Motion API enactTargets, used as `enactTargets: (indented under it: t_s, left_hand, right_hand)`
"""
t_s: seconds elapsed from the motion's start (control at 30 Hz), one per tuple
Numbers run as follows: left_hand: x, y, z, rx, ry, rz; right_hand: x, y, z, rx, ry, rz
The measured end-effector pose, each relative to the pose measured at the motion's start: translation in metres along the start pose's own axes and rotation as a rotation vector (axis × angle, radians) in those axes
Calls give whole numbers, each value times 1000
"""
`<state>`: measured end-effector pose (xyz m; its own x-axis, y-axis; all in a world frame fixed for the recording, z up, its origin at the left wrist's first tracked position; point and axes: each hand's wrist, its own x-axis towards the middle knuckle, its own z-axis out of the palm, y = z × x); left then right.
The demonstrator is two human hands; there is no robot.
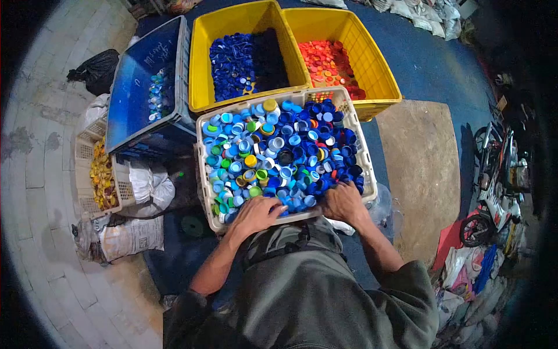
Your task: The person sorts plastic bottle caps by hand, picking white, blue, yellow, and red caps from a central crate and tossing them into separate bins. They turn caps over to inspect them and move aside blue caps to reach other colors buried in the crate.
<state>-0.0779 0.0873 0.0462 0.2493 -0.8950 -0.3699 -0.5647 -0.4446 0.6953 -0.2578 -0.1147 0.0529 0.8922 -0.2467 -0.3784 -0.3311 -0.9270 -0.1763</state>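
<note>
Fingers, head view: both sets bent down into the caps; those of the left hand [253, 216] are loosely curled, those of the right hand [343, 203] folded more tightly. I cannot tell whether either grasps a cap, as the right fingertips are hidden.
Pale crate [204, 168]: under both sets of fingers, its near rim just behind them, its longer side running across the body.
Light blue caps [309, 201]: beside the left fingertips and in the gap towards the right fingers, loose and tipped at mixed angles. They are round, with no long axis that stands out.
Green cap [256, 191]: just ahead of the left fingers, the left hand the nearer.
Yellow cap [250, 161]: farther ahead of the left fingers and a little to their left.
Dark blue caps [311, 187]: ahead of the right fingers and beside them, the right hand the nearer; more lie farther ahead.
Black ring-shaped cap [285, 157]: ahead, in the span between the two hands.
Blue bin [132, 93]: beyond the crate, ahead and left of the left fingers.
Yellow bins [232, 22]: past the crate's far rim, well ahead of both sets of fingers.
</note>
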Motion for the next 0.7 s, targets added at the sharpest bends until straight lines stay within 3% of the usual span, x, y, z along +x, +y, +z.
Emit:
enactTargets:
  t_s: [0.1,0.17,0.3,0.33,0.4,0.53,0.7]
  left_hand:
    - [7,-5,3,-46,319,165]
    - [6,7,-11,-45,301,28]
    - [7,14,-18,-102,352,-103]
    - [6,14,-17,-148,378,-121]
    - [5,10,-10,-239,425,-143]
    - [10,7,8,-279,225,-173]
    - [22,13,21,-358,233,-86]
  right_hand:
    - [21,-10,-2,88,227,-206]
    - [31,-24,-7,74,408,-237]
    - [21,-29,-40,408,444,231]
    - [19,-22,-39,291,414,456]
    - [16,14,-4,316,403,610]
    - [30,7,10,465,348,788]
    - [57,-26,27,697,438,731]
